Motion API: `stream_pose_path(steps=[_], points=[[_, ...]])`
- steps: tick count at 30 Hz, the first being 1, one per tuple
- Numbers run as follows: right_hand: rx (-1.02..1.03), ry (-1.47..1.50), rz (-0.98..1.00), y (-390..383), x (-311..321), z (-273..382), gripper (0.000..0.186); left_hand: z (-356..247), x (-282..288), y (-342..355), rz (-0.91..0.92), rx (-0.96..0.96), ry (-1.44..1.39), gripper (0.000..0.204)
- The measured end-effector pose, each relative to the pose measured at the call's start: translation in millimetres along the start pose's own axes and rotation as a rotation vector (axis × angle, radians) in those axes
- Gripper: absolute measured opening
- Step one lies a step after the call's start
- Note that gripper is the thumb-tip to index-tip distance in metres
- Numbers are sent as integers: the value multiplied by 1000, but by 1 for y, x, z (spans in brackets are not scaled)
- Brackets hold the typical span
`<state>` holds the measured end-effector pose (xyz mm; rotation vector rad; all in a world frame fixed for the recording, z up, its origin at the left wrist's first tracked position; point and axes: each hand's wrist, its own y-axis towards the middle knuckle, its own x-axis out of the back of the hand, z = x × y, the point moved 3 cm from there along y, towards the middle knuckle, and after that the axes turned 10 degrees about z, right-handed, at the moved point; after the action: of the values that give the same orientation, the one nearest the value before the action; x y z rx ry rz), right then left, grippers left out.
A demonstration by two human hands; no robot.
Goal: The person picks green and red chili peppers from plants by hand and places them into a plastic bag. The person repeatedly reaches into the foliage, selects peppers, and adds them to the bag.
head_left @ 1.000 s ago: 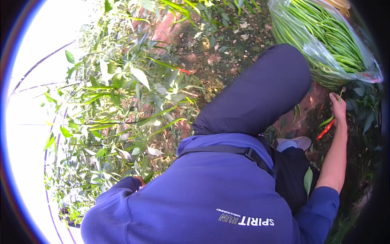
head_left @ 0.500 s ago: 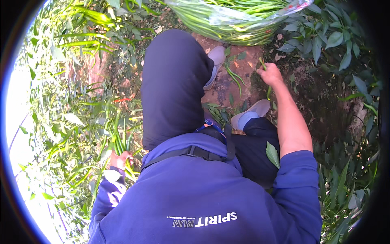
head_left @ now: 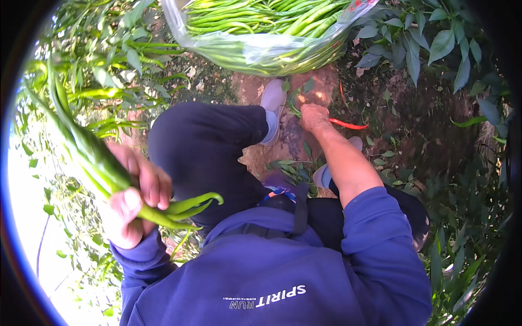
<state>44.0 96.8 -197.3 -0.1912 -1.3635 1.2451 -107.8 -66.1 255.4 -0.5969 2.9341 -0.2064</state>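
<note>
My left hand (head_left: pixel 138 198), raised at the left and close to the camera, is closed round a bunch of long green chili peppers (head_left: pixel 103 163). Their curled stem ends (head_left: pixel 193 206) stick out toward my lap. Low over the soil between my shoes, my right hand (head_left: pixel 315 116) is closed at a few green chili peppers (head_left: pixel 294 107), mostly hidden by the fingers. A red chili pepper (head_left: pixel 349 125) pokes out past the wrist; whether the hand holds it or it lies on the ground, I cannot tell.
A clear plastic bag (head_left: pixel 261 51) full of green chili peppers stands ahead of my feet. Leafy pepper plants (head_left: pixel 418 49) crowd both sides, with green peppers hanging at the left. A thin red chili (head_left: pixel 342 93) and loose leaves (head_left: pixel 291 169) lie on the soil.
My left hand has risen from the plants at the left with its bunch. My right hand has moved left and down between the shoes. My left knee has dropped, and the view has shifted.
</note>
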Motion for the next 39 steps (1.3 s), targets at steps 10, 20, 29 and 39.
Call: stream_pose_path(steps=[10,20,29,39], points=[[4,47,130,13,-27,-22,40,116,-17,127,-106,387,-416,28],[30,706,108,-105,101,-48,55,169,-23,131,-67,347,-12,19],[286,468,-422,-262,153,6,43,194,-56,119,92,225,187,21],[405,504,-386,-337,147,-16,30,181,-20,126,72,258,-149,16]])
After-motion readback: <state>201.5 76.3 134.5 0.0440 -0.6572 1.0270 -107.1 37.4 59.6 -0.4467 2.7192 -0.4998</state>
